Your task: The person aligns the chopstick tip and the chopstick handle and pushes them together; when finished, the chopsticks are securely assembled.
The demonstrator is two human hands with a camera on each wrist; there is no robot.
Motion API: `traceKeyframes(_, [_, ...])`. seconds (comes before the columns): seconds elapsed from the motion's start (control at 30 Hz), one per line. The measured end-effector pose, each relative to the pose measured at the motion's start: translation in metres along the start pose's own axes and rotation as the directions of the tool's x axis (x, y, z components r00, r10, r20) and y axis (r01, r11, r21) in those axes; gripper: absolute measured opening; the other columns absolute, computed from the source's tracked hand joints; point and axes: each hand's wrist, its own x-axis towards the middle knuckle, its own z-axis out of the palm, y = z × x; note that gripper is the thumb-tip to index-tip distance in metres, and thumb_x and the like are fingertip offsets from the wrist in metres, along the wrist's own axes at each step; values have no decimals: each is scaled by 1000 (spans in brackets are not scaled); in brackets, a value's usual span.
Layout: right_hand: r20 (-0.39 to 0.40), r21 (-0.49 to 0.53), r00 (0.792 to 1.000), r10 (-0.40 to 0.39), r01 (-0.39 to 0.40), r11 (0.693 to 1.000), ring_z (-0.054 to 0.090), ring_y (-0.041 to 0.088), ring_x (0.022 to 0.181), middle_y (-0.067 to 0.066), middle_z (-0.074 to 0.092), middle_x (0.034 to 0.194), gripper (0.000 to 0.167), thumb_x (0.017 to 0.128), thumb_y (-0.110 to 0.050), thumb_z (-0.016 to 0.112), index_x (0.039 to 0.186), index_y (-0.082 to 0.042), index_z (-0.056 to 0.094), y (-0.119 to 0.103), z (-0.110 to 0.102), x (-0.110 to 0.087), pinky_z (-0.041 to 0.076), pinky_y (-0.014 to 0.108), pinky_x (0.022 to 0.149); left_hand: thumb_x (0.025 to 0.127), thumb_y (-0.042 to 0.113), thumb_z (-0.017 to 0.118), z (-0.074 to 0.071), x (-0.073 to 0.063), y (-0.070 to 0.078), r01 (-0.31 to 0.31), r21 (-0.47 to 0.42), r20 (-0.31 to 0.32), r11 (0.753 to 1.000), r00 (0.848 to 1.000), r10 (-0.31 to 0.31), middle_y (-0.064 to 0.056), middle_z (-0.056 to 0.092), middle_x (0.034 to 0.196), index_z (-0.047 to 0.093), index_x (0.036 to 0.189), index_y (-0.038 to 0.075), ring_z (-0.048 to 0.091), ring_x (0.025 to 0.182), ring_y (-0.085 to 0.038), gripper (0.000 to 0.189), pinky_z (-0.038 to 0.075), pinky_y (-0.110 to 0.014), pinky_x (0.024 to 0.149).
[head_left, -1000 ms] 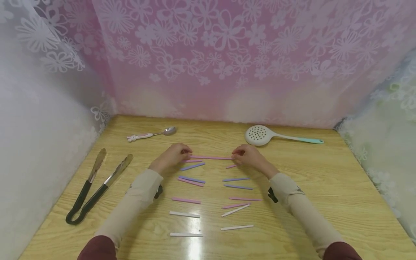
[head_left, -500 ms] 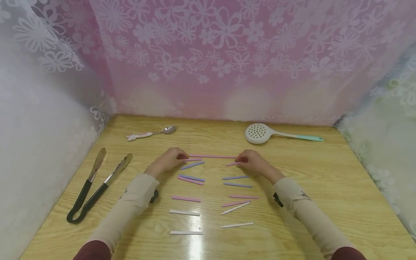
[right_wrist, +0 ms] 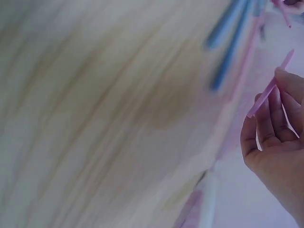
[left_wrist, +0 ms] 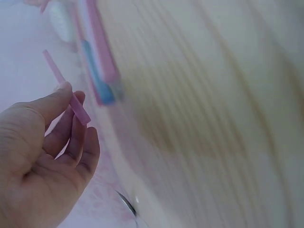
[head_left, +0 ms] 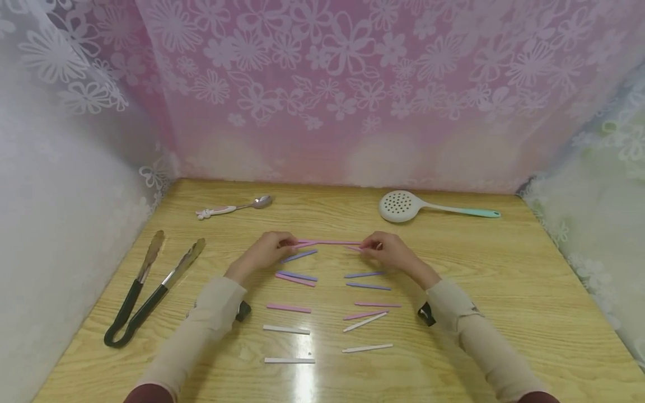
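A long pink strip (too thin to tell if one piece or several end to end) runs crosswise on a wooden table, a bare hand at either end. The left hand pinches a left piece, short and pink, between thumb and fingertips; the right hand pinches a matching right piece. A pinch seems chosen because the pieces are so slim, and it leaves their inner ends free, pointing inward along the strip. Whether either hand touches the strip itself cannot be told.

On the wearer's side of the strip, blue strips, pink strips and white strips lie in two columns — probably split so each hand has its own within reach. Tongs lie well left of the strip, a spoon beyond its left end, a skimmer beyond its right — likely apart to give the hands room.
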Motion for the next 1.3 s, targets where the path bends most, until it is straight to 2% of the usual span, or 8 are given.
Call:
traceKeyframes(0.13, [-59,69,998,-9,13,998,62,16,80,5,67,87,11,87,-9,69,96,-3,71,-17,3,-1,53,30,76,95,10,57,3,-2,11,-31,-39,-31,999,999,30,-9,67,103,65,112,2,60,94,-20,20,52,-35,84])
traceKeyframes(0.37, [-94,151,995,-18,33,988,63,18,79,7,67,87,10,87,-6,68,96,-1,70,-36,9,-5,54,32,75,95,8,57,7,-3,28,-51,-74,-40,996,998,48,-9,66,109,64,114,3,59,97,-21,20,52,-34,84])
traceKeyframes(0.63, [-97,141,995,-20,34,989,58,12,76,4,65,86,9,88,-8,68,95,-3,71,-39,12,-8,52,25,69,95,9,57,9,-3,33,-52,-80,-25,995,998,50,-8,66,109,64,113,3,58,94,-19,20,50,-32,81])
traceKeyframes(0.87, [-116,117,993,-29,42,992,54,11,74,4,64,83,10,87,-6,68,96,-2,72,-38,10,-8,49,23,65,95,11,57,9,-5,35,-51,-29,-33,998,998,51,-7,66,106,66,113,3,54,96,-20,20,48,-35,84])
traceKeyframes(1.0, [-123,144,992,-20,38,989,53,12,73,6,65,87,11,87,-7,69,96,-2,73,-38,9,-8,48,21,64,95,12,58,10,-6,36,-80,-16,-38,997,996,80,-6,66,103,66,112,2,57,96,-20,21,50,-36,87])
traceKeyframes(1.13, [-129,151,992,-11,31,988,54,12,75,7,66,89,12,87,-10,69,95,-2,73,-38,12,-9,50,20,67,95,13,57,12,-6,37,-114,-26,-38,993,993,113,-7,65,100,65,112,1,57,86,-15,22,52,-29,78])
traceKeyframes(1.23, [-150,141,989,-20,42,989,57,12,78,6,65,88,11,87,-10,69,94,-2,73,-39,14,-9,51,21,69,96,14,55,13,-4,38,-114,-53,-26,992,993,112,-10,66,99,65,115,0,54,77,-15,25,49,-23,68])
traceKeyframes(1.3, [-165,140,986,-23,47,989,57,12,79,5,65,87,10,87,-10,69,93,-2,73,-41,15,-11,51,22,69,97,14,54,14,-4,37,-104,-73,-20,992,995,102,-12,68,103,65,116,-1,57,78,-18,27,49,-21,67])
